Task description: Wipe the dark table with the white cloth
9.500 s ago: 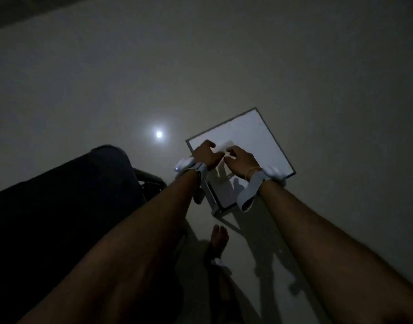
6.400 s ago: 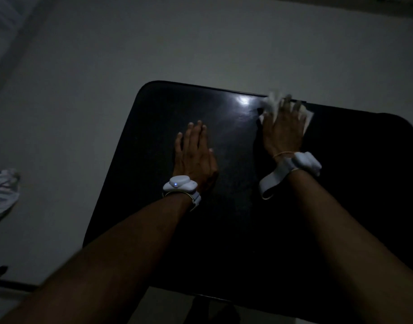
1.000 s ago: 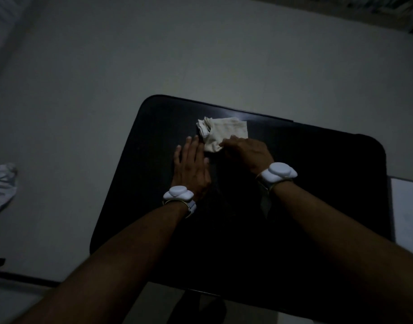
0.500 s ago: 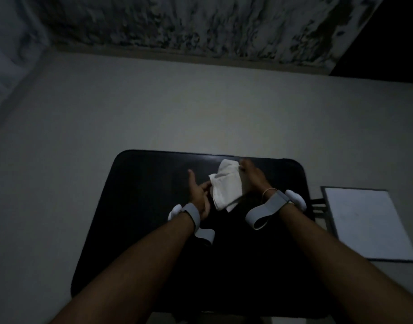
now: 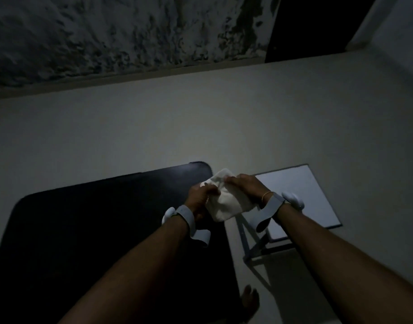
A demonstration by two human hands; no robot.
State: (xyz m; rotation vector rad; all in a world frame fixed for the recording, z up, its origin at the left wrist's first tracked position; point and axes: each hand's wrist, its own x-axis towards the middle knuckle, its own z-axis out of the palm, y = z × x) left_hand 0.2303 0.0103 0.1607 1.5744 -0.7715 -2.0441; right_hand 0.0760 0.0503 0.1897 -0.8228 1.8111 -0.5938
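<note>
Dark table (image 5: 84,230) fills the left and lower left, top bare, rounded corners. Dim room, detail is poor.

L hand (image 5: 199,199) sits above the table's far right corner, fingers curled shut on the left edge of the cloth (image 5: 224,204). Grey wrist band w/ white pod on that arm, strap end hanging loose.

Cloth is off the table, held up in the air btwn both hands, over the gap at the table's right edge. Bunched, lower part sagging free. Looks like it's being gathered or refolded, prob. to get a clean face or a tighter pad before more wiping, or bc wiping is about done. Can't tell which.

R hand (image 5: 245,187) comes over the top right of the cloth, fingers closed on its upper edge, thin bangle plus same kind of band at the wrist.

Further right, a small white table (image 5: 303,195) on a metal frame, near the dark one but apart. Bare foot (image 5: 250,300) on the floor below, by the dark table's near edge.
</note>
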